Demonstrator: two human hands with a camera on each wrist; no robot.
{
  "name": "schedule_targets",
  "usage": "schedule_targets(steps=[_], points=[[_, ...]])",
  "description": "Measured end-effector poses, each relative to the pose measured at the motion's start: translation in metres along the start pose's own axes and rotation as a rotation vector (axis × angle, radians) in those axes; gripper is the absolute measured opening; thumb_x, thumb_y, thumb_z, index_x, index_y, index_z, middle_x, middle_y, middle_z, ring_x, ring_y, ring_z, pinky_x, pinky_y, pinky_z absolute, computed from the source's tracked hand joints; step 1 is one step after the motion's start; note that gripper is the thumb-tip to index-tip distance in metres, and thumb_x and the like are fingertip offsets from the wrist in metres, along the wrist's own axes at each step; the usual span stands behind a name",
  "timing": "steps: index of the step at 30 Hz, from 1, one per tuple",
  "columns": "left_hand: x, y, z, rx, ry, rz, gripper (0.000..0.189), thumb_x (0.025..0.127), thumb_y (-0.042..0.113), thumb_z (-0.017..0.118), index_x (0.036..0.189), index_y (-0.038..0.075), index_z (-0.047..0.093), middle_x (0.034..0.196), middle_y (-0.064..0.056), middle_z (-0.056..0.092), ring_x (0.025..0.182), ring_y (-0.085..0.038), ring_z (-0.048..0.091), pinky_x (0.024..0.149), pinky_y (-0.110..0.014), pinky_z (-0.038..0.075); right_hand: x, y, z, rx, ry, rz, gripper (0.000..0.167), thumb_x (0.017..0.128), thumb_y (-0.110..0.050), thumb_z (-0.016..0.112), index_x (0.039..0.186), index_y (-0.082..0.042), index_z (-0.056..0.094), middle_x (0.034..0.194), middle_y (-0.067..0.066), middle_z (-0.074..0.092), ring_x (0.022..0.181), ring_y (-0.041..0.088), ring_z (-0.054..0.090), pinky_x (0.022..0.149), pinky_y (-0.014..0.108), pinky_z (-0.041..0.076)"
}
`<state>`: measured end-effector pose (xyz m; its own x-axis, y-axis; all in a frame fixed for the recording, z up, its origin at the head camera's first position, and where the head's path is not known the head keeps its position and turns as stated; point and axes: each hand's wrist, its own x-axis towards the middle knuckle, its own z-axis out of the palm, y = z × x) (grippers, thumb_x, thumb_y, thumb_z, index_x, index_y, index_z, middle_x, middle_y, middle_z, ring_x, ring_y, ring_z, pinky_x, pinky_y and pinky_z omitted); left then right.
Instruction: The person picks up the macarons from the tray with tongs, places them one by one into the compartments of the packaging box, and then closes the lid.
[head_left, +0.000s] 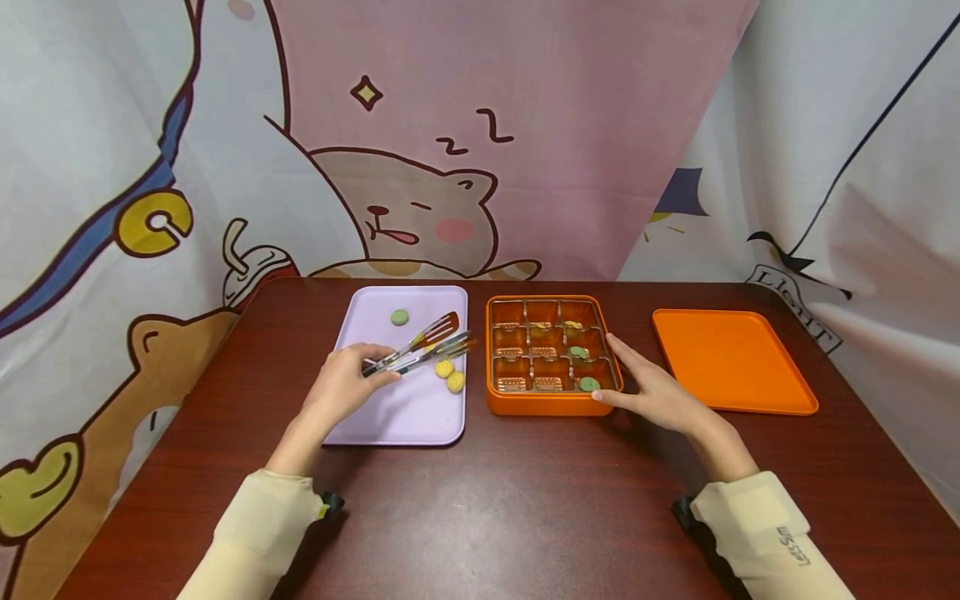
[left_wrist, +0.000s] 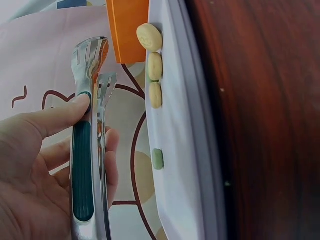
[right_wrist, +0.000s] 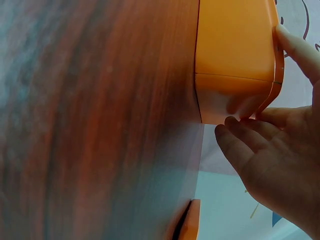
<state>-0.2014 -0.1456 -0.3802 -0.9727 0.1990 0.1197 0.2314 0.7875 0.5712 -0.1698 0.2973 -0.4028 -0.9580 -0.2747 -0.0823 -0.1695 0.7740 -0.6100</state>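
My left hand (head_left: 345, 382) holds metal tongs (left_wrist: 82, 170) with green grips, thumb on one side and fingers on the other. The tongs' slotted ends stand apart above the lilac tray (head_left: 397, 421), nothing visible between them. Round yellow cookies (head_left: 455, 382) lie near the tray's right edge; a green cookie (head_left: 400, 317) lies farther back. My right hand (head_left: 660, 396) touches the orange box (head_left: 551, 405) at its front right corner, thumb at the front rim, extended fingers along the right side. Green cookies (head_left: 589, 384) sit in the box's front right and middle right compartments; yellow shows in the back right one.
A flat orange tray or lid (head_left: 735, 358) lies on the dark wooden table (head_left: 480, 517), right of my right hand. A printed curtain (head_left: 555, 150) hangs behind the table and along both sides. The box has a clear, divided insert.
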Motion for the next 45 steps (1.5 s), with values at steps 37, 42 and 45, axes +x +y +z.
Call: schedule_targets(steps=[37, 42, 45], points=[[-0.008, -0.022, -0.002, 0.096, -0.128, -0.065, 0.032, 0.085, 0.021, 0.078, 0.114, 0.010, 0.074, 0.107, -0.012, 0.074, 0.085, -0.023, 0.060, 0.068, -0.031, 0.042, 0.000, 0.001, 0.000, -0.004, 0.000, 0.006, 0.100, 0.091, -0.047, 0.067, 0.160, -0.007, 0.008, 0.166, 0.024, 0.012, 0.148, 0.050, 0.020, 0.111, 0.072, 0.021], [-0.008, -0.023, -0.001, 0.095, -0.131, -0.068, 0.029, 0.085, 0.018, 0.078, 0.112, 0.009, 0.074, 0.103, -0.012, 0.074, 0.080, -0.020, 0.060, 0.066, -0.031, 0.042, 0.000, 0.000, 0.000, 0.000, -0.004, 0.008, 0.100, 0.091, -0.048, 0.067, 0.161, -0.008, 0.007, 0.166, 0.023, 0.011, 0.149, 0.049, 0.019, 0.112, 0.072, 0.020], [-0.008, -0.022, -0.001, 0.094, -0.132, -0.064, 0.025, 0.084, 0.016, 0.078, 0.108, 0.009, 0.075, 0.101, -0.010, 0.075, 0.078, -0.018, 0.061, 0.066, -0.031, 0.042, 0.000, 0.000, 0.000, 0.004, -0.003, 0.010, 0.100, 0.091, -0.048, 0.067, 0.161, -0.009, 0.007, 0.166, 0.022, 0.011, 0.149, 0.049, 0.018, 0.112, 0.071, 0.020]])
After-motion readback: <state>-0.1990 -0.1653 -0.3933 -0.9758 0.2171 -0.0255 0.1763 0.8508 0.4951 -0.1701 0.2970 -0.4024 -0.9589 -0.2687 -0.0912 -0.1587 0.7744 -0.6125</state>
